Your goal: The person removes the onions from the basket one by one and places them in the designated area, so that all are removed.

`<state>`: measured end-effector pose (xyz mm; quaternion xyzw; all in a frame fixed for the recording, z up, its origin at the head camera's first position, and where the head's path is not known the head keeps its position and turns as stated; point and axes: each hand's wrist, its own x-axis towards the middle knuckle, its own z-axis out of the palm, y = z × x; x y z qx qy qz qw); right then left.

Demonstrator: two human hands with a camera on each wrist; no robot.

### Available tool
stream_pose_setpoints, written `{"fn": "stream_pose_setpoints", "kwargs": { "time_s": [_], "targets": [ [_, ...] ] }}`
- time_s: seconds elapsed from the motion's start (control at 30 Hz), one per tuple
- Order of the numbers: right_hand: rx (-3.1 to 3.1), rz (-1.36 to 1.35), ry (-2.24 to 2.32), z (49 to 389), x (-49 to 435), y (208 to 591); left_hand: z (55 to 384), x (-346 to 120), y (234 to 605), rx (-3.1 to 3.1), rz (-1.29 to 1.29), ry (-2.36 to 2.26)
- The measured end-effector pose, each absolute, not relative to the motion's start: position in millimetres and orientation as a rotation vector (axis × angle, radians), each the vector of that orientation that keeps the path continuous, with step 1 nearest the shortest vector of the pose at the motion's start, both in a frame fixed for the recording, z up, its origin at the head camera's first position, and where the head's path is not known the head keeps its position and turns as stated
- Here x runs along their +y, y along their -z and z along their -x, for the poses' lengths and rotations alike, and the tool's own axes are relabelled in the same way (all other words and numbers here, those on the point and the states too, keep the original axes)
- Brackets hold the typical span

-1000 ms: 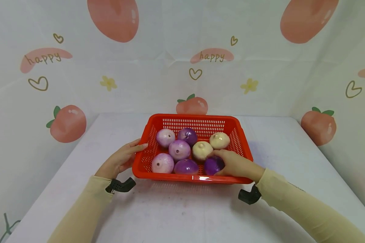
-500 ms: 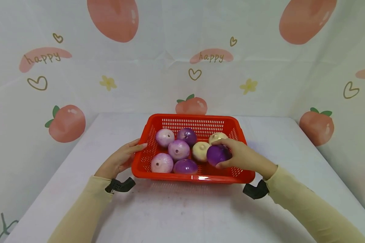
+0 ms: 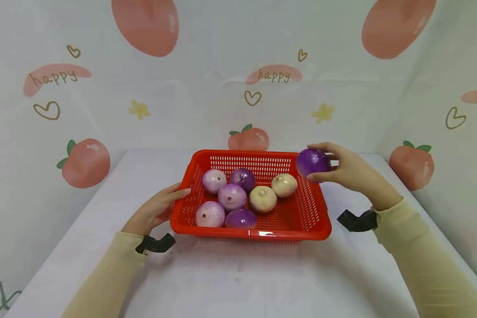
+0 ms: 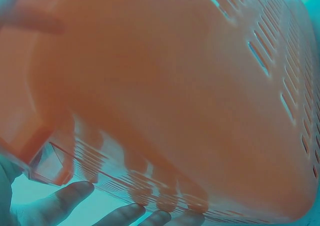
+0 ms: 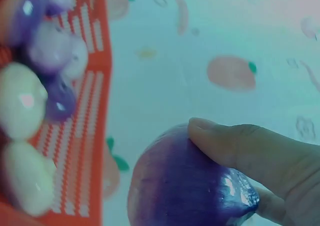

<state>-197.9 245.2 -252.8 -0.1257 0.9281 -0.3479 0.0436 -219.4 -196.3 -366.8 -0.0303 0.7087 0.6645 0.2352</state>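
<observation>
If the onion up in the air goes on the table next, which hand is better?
Probably the right hand: it holds the onion, while the left hand grips the basket at its left end.

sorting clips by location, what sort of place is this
Probably a staged tabletop setup, though the wider room is out of view: a white table, a sheet behind it printed with fruit pictures and "happy" lettering, and a red basket of onions.
</observation>
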Motion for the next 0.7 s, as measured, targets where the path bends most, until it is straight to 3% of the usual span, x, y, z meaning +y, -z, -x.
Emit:
{"fn": "stream_pose_setpoints", "kwargs": {
  "time_s": [0.33, 0.7],
  "targets": [
    [2.920, 0.177, 1.140, 240, 287, 245, 220, -198, 369, 1.947, 0.074, -1.821],
    [2.926, 0.092, 1.238, 286, 324, 292, 218, -197, 367, 1.934, 0.062, -1.832]
  ]
}}
